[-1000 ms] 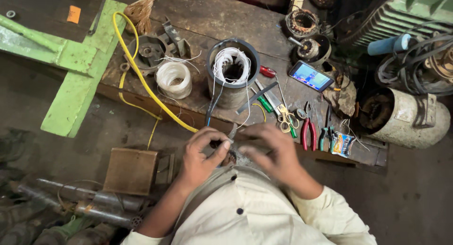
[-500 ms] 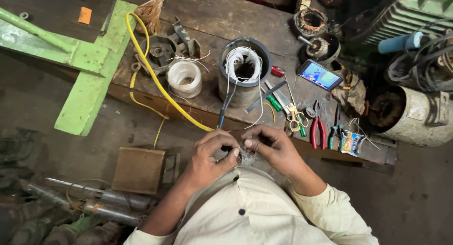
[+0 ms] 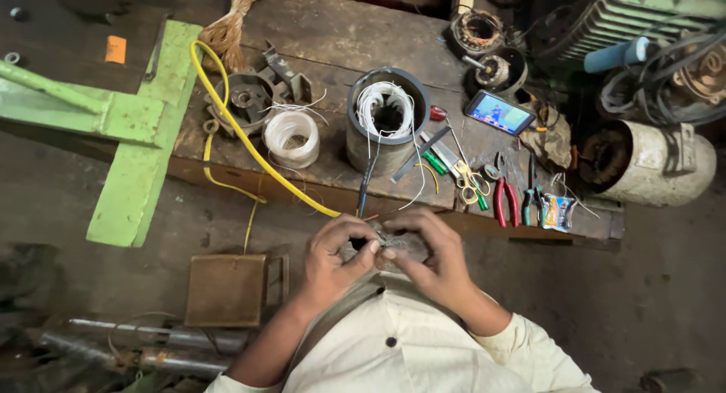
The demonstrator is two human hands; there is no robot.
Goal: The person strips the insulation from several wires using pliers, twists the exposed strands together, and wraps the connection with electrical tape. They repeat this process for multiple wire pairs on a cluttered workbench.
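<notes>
Wire ends [image 3: 372,240] remain pinched between the closed fingers of the left hand [image 3: 335,258] and right hand [image 3: 431,258], unchanged; one motor stator [image 3: 387,119] and one wire coil [image 3: 292,138] are seen beyond.

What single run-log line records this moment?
left hand: pinching wire ends | right hand: pinching same wires | wires from: grey cylindrical motor stator | surface: worn wooden workbench

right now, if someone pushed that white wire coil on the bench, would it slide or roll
The white wire coil lies flat on the wooden bench, so it would probably slide, not roll. Loose strands stick out, so it likely snags or unwinds. It looks fairly light.
</notes>
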